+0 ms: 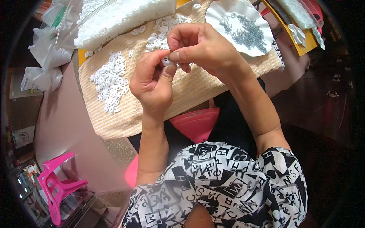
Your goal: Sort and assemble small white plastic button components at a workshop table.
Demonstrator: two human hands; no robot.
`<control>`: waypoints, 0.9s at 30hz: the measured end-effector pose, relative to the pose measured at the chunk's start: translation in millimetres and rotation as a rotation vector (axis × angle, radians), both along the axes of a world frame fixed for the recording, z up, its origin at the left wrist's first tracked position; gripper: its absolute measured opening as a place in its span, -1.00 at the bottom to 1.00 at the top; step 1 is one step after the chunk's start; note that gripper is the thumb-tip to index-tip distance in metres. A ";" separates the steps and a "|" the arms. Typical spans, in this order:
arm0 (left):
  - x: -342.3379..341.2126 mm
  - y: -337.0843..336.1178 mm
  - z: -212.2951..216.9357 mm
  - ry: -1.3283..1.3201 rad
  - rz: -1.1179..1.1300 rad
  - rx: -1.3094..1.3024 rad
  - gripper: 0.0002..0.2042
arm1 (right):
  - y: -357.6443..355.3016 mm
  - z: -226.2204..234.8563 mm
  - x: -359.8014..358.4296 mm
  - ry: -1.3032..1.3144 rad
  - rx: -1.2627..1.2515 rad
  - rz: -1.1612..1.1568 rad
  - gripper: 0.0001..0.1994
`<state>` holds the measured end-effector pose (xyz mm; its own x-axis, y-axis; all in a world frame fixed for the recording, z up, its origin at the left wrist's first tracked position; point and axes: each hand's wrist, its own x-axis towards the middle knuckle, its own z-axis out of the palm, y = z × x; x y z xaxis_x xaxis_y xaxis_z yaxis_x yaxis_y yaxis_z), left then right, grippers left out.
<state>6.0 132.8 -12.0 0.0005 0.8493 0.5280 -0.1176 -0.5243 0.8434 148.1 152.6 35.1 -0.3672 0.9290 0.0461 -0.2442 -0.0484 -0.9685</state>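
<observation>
My left hand (152,81) and my right hand (197,47) meet above a beige striped towel (190,91). Both pinch one small white plastic ring (166,60) between thumb and fingertips. A loose pile of the same white rings (110,81) lies on the towel to the left. More white rings (159,36) lie just behind my hands. A white fluted paper plate (224,11) at the back right holds several small grey metal pieces (245,32).
A clear plastic bag full of white parts (114,17) sits at the back left. White plastic bags (45,57) lie at the left. A pink funnel-shaped piece (197,121) sits at the table's near edge. A pink plastic stool (57,186) stands on the floor.
</observation>
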 end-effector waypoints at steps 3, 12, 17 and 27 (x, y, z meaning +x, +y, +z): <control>-0.9 0.6 -2.0 0.065 0.045 0.040 -0.78 | 0.2 -0.4 -0.5 0.028 -0.037 0.033 -0.89; -6.3 6.8 2.0 -0.069 -0.164 -0.022 -0.69 | 1.4 6.3 4.2 -0.018 -0.001 0.031 -0.89; -7.8 5.0 9.4 -0.104 -0.231 -0.104 -0.65 | 1.0 7.1 8.1 -0.012 0.012 0.024 -0.90; -16.3 10.7 6.1 -0.177 -0.295 -0.113 -0.69 | 1.5 3.0 2.7 -0.031 0.056 0.022 -0.91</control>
<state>-10.3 143.5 -6.0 0.1718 0.8793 0.4442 -0.3994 -0.3500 0.8473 150.8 154.1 38.1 -0.3896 0.9169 0.0861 -0.2137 0.0010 -0.9769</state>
